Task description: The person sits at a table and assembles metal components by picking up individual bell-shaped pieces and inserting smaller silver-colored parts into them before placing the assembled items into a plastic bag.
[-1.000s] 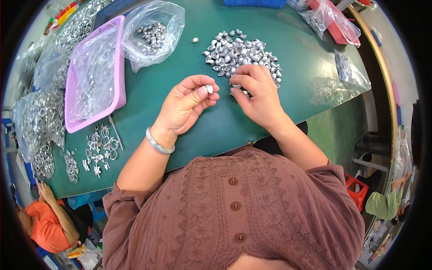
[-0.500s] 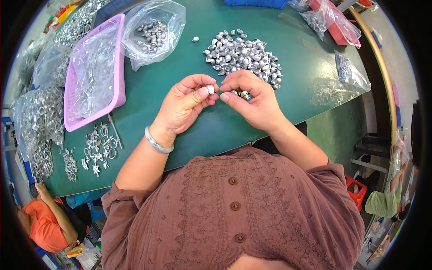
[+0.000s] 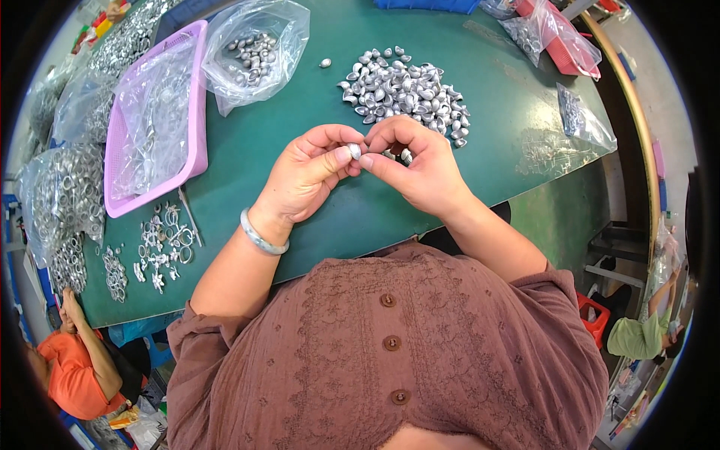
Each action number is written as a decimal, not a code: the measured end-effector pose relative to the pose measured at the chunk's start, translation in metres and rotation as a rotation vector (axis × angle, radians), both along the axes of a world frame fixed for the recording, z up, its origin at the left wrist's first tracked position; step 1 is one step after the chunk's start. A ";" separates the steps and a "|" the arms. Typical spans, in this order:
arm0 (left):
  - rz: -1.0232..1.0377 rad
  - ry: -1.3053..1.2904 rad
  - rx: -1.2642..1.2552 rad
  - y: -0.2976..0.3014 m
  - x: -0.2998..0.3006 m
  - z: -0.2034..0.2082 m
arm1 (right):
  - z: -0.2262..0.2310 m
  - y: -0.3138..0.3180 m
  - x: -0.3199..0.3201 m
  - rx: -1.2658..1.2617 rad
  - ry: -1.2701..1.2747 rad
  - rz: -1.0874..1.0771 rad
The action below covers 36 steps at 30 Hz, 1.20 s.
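A small silver petal-shaped metal piece [image 3: 354,151] is pinched between the thumb and fingers of my left hand [image 3: 311,171], which wears a pale bangle [image 3: 262,234]. My right hand [image 3: 424,166] meets it from the other side, thumb and forefinger tips at the piece's edge. More small silver pieces [image 3: 406,156] sit inside the curled fingers of my right hand, partly hidden. Just beyond my hands lies a heap of hollow, pointed silver pieces [image 3: 405,94] on the green table [image 3: 352,217]. One rounded silver piece [image 3: 325,63] rests apart, left of the heap.
A clear plastic bag [image 3: 289,75] at the upper left contains rounded silver pieces. Beside it stands a purple basket [image 3: 196,135] with plastic bags inside. Loose rings and metal parts [image 3: 161,247] lie at left. A pink tray [image 3: 559,46] stands far right. Two other people [image 3: 79,375] appear at the sides.
My right thumb and forefinger have closed in on the piece in my left hand, which has turned slightly. At lower left, another person's hands have moved.
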<state>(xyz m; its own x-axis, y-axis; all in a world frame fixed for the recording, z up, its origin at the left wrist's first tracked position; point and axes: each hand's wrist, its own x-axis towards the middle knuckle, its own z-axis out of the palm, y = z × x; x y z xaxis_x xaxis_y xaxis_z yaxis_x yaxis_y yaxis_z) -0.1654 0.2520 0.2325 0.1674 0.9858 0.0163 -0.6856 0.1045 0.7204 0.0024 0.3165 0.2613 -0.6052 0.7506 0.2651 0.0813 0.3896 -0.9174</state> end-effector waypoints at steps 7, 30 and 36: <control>-0.021 -0.043 -0.045 0.000 0.001 0.002 | 0.000 -0.002 -0.003 -0.170 0.040 -0.022; 0.154 -0.247 -0.321 0.005 -0.005 0.001 | -0.003 0.053 -0.015 0.836 -0.352 -0.100; 0.136 -0.170 -0.268 0.004 -0.015 -0.011 | -0.007 0.054 -0.027 0.974 -0.601 -0.038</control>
